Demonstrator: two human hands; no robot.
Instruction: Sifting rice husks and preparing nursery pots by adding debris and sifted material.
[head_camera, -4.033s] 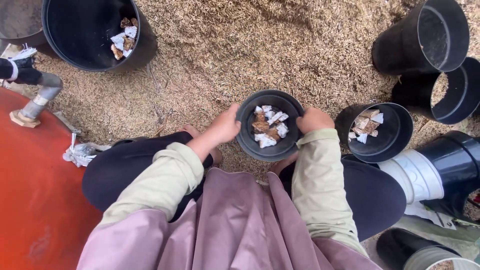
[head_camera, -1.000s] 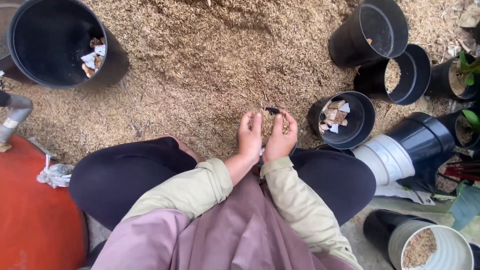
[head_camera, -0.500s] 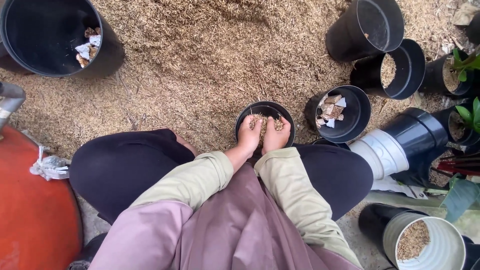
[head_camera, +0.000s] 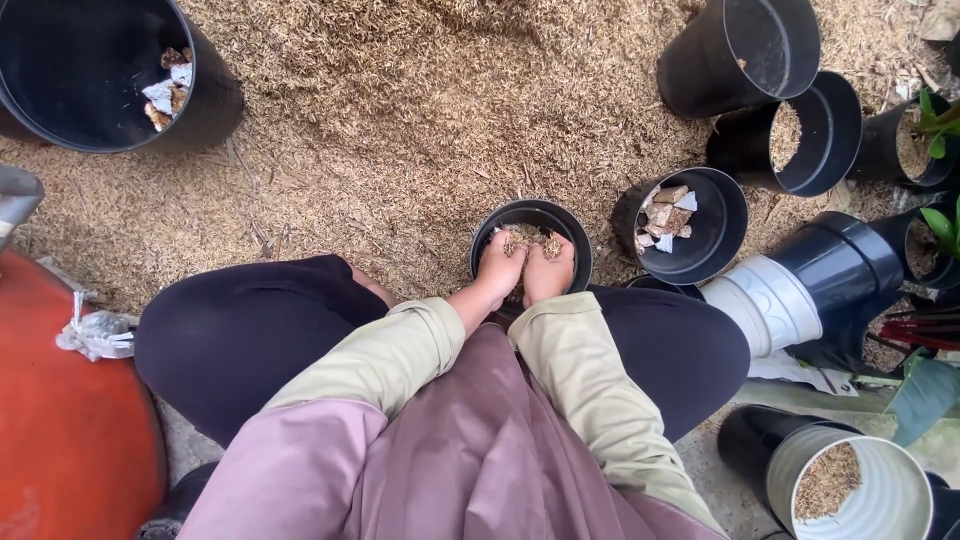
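Observation:
A small black plastic pot (head_camera: 578, 232) stands on the husk-covered ground between my knees. My left hand (head_camera: 498, 268) and my right hand (head_camera: 549, 270) sit side by side over its mouth, palms cupped together, carrying a heap of tan rice husk (head_camera: 527, 240). The hands hide most of the pot's inside. A broad pile of the same husk (head_camera: 400, 120) spreads out beyond the pot.
A big black pot (head_camera: 90, 75) holding white and brown chunks stands far left. To the right are a pot with chunks (head_camera: 690, 225), several other black pots (head_camera: 745, 55), a stack of pots lying on its side (head_camera: 830, 280), a husk-filled pot (head_camera: 850, 490). An orange drum (head_camera: 70, 430) at left.
Four seconds ago both hands gripped the pot's rim, with chunks showing inside. Since then they came together cupping husk and have lowered it over the pot's mouth.

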